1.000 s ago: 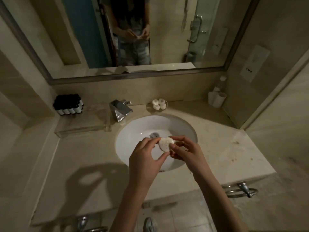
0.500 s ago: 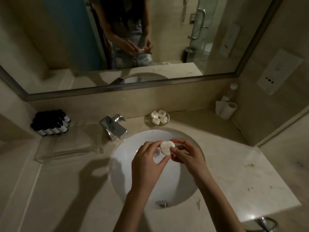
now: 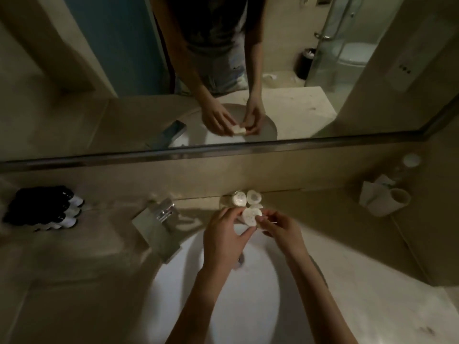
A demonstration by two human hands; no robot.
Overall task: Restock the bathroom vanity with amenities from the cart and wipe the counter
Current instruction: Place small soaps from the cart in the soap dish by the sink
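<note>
A small round white soap (image 3: 250, 216) is held between both hands over the far rim of the white sink (image 3: 223, 306). My left hand (image 3: 223, 240) pinches its left edge with thumb and fingers. My right hand (image 3: 282, 230) pinches its right edge. Just behind the soap, a small dish (image 3: 224, 200) against the backsplash holds other round white soaps (image 3: 246, 197). The beige stone counter (image 3: 360, 281) surrounds the sink.
A chrome faucet (image 3: 159, 219) stands left of the sink. Black mini bottles with white caps (image 3: 47, 209) lie stacked at far left. A paper cup (image 3: 395, 199), tissues and a capped bottle (image 3: 411, 161) sit in the right corner. The mirror (image 3: 223, 70) runs behind.
Both hands have carried the soap away from me, from over the sink's middle to the soap dish at the backsplash. The camera has leaned closer to the counter.
</note>
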